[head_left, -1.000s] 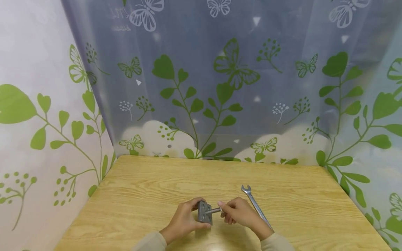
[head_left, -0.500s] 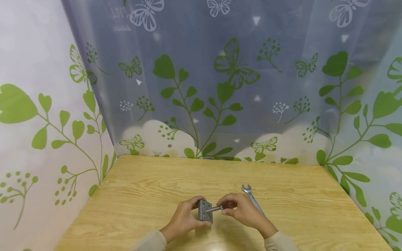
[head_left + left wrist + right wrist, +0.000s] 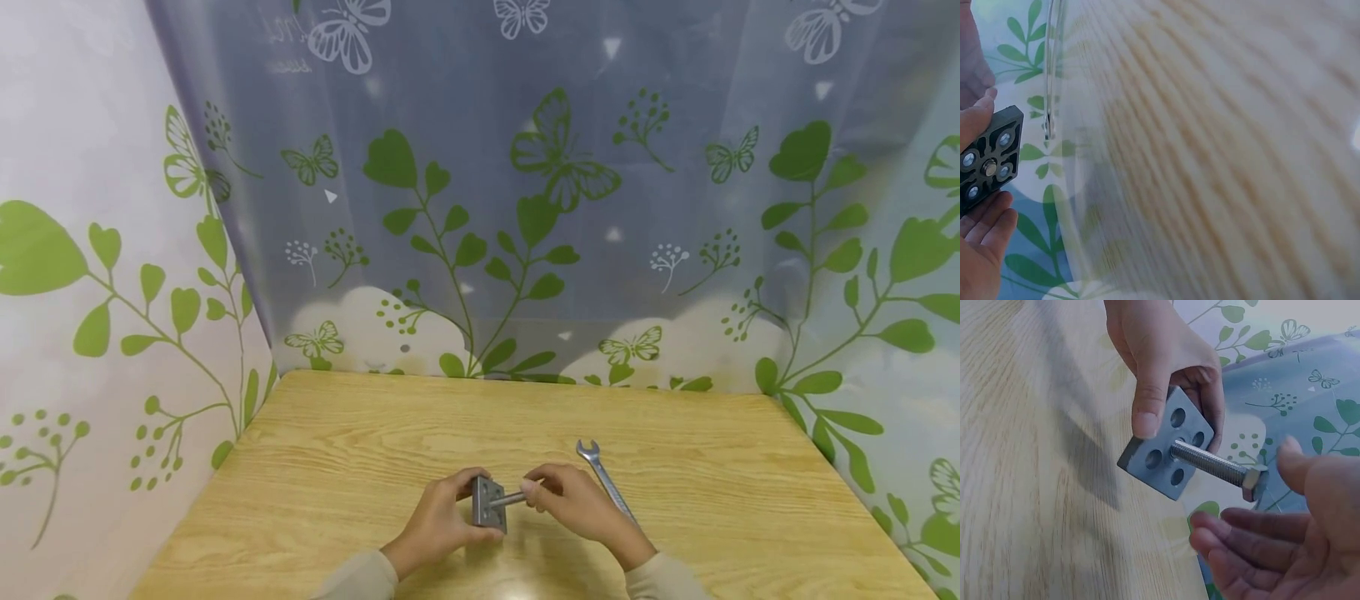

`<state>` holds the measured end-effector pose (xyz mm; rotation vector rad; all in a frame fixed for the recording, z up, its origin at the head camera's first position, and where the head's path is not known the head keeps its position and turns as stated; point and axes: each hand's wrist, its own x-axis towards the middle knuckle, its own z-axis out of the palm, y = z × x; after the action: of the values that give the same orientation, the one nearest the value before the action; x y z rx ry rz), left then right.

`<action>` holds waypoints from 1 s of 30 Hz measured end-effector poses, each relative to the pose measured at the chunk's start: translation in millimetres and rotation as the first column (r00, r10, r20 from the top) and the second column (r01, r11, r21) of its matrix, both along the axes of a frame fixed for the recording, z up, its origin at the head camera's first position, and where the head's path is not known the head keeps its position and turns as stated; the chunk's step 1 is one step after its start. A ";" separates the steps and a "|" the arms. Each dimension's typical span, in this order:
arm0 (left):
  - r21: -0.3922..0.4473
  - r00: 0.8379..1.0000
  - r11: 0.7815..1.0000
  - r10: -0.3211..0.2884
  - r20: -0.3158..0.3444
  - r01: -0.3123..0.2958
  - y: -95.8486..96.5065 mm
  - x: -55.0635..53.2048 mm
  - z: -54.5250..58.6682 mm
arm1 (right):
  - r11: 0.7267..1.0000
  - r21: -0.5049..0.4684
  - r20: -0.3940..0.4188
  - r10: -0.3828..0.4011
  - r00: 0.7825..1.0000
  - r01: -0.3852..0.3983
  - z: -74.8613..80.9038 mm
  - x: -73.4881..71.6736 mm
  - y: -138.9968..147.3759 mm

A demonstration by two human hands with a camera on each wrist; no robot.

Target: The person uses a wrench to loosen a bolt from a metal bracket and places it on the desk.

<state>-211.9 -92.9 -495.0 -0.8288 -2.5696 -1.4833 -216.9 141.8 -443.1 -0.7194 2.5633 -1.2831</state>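
Observation:
My left hand (image 3: 435,525) grips a square grey metal plate (image 3: 487,504) by its edges, thumb on one side and fingers on the other. The plate has several round holes, and a threaded hex bolt (image 3: 1210,464) stands out of its centre. On the plate's other face, in the left wrist view, the bolt's tip (image 3: 989,167) shows amid several shiny round inserts. My right hand (image 3: 1285,531) is spread around the bolt's hex head (image 3: 1254,483); a gap shows between its fingers and the head. In the head view the right thumb covers that head.
An open-ended wrench (image 3: 606,483) lies on the wooden table (image 3: 360,442) just beyond the right hand, its lower end hidden by the wrist. A curtain (image 3: 465,250) with plants and butterflies hangs behind the table's far edge and along both sides.
The right hand's fingers and thumb shift around the bolt head, moving off and back near it. The left hand and plate stay almost still; the wrench has not moved.

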 end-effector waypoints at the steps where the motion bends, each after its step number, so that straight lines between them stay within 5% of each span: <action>1: -0.002 1.000 1.000 0.001 0.001 -0.001 0.1 0.3 0.0 | 1.000 -0.004 0.018 -0.009 1.000 0.009 -0.6 -0.1 -0.7; 9: -0.008 1.000 1.000 0.002 -0.005 -0.002 0.6 0.6 1.0 | 1.000 0.012 0.064 -0.019 0.998 0.018 -1.1 0.8 -2.2; 18: 0.011 1.000 1.000 -0.007 -0.013 0.007 0.6 -0.3 -0.4 | 1.000 -0.001 -0.105 0.029 0.994 -0.029 2.3 -0.7 1.9; 30: 0.015 1.000 1.000 0.000 -0.015 0.001 1.1 -1.3 0.7 | 0.999 -0.031 -0.123 0.035 0.992 -0.039 1.6 -1.8 3.1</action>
<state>-213.1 -91.8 -494.3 -0.8356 -2.5443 -1.4896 -218.7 144.9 -441.5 -0.8739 2.6160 -1.3124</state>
